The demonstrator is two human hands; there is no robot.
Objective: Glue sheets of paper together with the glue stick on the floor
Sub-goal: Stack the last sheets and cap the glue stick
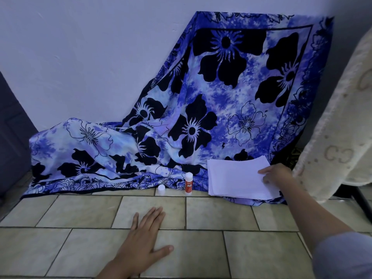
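A stack of white paper sheets (235, 178) lies on the blue cloth at the right. My right hand (276, 175) rests on the stack's right edge, fingers curled at the top sheet's edge. A red and white glue stick (188, 184) stands upright and uncapped just left of the stack. Its white cap (161, 189) sits on the floor further left. My left hand (148, 234) lies flat on the tiled floor, fingers spread, holding nothing.
A blue flowered cloth (201, 109) drapes from the wall down onto the beige tiled floor (251, 254). A cream blanket (346, 125) hangs at the right. A dark piece of furniture (12, 137) stands at the left.
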